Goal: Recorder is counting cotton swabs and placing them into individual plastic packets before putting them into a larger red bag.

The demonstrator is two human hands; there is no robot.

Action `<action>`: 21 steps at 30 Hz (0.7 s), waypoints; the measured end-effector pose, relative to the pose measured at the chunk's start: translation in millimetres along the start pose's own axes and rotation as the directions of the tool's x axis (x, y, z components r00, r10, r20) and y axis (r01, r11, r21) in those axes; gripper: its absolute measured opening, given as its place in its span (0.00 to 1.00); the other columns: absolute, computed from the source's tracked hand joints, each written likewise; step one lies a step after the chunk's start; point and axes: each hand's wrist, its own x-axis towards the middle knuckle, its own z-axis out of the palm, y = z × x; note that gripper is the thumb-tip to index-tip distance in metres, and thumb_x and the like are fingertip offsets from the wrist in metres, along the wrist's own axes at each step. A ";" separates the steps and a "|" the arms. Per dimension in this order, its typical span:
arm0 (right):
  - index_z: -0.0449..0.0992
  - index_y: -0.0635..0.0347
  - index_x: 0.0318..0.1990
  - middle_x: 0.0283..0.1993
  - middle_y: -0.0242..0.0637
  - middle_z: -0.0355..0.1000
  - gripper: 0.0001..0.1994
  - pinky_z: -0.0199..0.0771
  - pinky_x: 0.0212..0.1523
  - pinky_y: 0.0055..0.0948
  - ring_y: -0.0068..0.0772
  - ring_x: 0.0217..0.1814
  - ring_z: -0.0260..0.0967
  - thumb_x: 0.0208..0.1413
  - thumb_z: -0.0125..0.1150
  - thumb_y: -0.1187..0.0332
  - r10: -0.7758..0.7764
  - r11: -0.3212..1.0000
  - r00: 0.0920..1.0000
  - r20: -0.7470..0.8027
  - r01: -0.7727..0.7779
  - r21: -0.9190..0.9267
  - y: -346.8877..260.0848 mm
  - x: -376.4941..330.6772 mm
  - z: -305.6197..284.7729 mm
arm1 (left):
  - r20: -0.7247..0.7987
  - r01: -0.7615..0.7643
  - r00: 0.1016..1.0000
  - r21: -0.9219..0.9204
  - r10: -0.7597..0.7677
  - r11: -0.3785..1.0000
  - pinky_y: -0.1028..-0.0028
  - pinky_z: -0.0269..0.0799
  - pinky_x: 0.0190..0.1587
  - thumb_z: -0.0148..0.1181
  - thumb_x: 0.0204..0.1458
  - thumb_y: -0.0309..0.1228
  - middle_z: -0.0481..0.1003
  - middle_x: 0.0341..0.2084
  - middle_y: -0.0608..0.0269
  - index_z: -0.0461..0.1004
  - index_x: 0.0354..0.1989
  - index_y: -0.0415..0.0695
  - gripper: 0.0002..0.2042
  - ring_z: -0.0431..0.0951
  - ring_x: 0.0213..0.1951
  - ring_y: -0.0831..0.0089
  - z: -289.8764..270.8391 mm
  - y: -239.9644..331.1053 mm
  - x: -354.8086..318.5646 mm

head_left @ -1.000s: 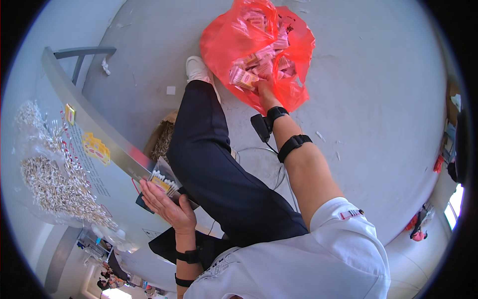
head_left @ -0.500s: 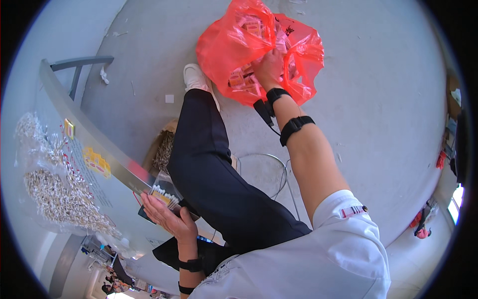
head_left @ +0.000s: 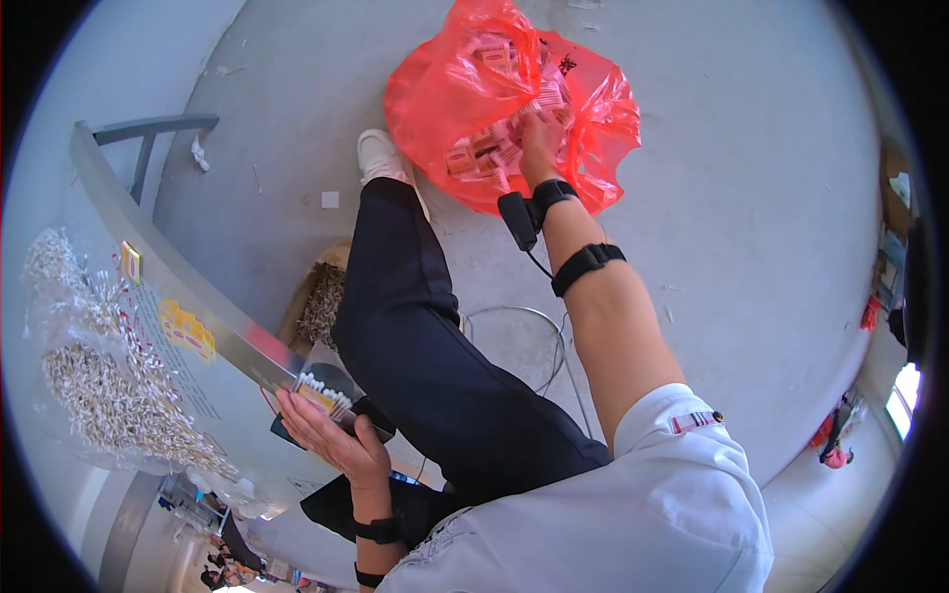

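My left hand (head_left: pixel 338 442) is at the table's edge, its fingers straight and its thumb apart, cupped round a clear pack of cotton swabs (head_left: pixel 322 394) with white tips and a yellow label. Farther off, my right hand (head_left: pixel 541 145) reaches down into a red plastic bag (head_left: pixel 435 94) on the floor. Many small pink-looking packs (head_left: pixel 494 138) with labels fill that bag. My right fingertips are among these packs, and I cannot make out whether they grip one.
On the curved table (head_left: pixel 232 405) at left lie a heap of loose swabs (head_left: pixel 124 395) in clear plastic and some yellow labels (head_left: pixel 186 329). An open carton of swabs (head_left: pixel 321 304) stands below its edge, beside my leg. A wire-framed stool (head_left: pixel 514 312) is right of my knee.
My right hand has drawn slightly back toward me within the red bag. My left hand stays at the table edge with the swab pack; the whole view has shifted a little.
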 end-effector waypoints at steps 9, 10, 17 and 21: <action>0.64 0.67 0.56 0.45 0.51 0.75 0.21 0.75 0.37 0.38 0.47 0.39 0.78 0.55 0.49 0.71 0.437 0.779 0.893 0.108 -0.435 0.451 5.3 -19.5 -43.4 | -0.021 -0.029 0.999 -0.004 0.028 1.000 0.51 0.39 0.70 0.36 0.63 0.58 0.48 0.71 0.41 0.45 0.71 0.34 0.41 0.48 0.71 0.46 2.1 0.6 0.8; 0.64 0.68 0.57 0.45 0.52 0.75 0.21 0.75 0.36 0.38 0.47 0.40 0.77 0.56 0.49 0.70 0.452 0.742 0.880 0.149 -0.463 0.485 5.8 -23.9 -44.4 | -0.023 -0.028 0.999 0.002 0.028 1.000 0.52 0.39 0.70 0.36 0.63 0.58 0.48 0.71 0.41 0.45 0.71 0.34 0.41 0.48 0.71 0.46 1.8 -0.3 0.3; 0.66 0.71 0.55 0.46 0.50 0.75 0.19 0.78 0.44 0.37 0.44 0.43 0.76 0.54 0.50 0.82 0.379 0.736 0.918 0.118 -0.376 0.562 -2.0 -38.8 -47.3 | -0.025 -0.024 0.999 0.023 0.024 0.999 0.53 0.39 0.70 0.36 0.63 0.59 0.48 0.71 0.42 0.46 0.71 0.34 0.41 0.49 0.71 0.47 1.5 -0.9 -0.6; 0.72 0.71 0.49 0.48 0.47 0.74 0.17 0.78 0.50 0.36 0.43 0.46 0.74 0.52 0.49 0.90 0.305 0.769 0.950 0.060 -0.283 0.574 -2.1 -44.6 -50.3 | -0.029 -0.019 0.999 0.031 0.020 0.999 0.53 0.39 0.70 0.36 0.62 0.59 0.49 0.71 0.42 0.46 0.71 0.34 0.41 0.49 0.71 0.47 2.0 -1.1 -0.6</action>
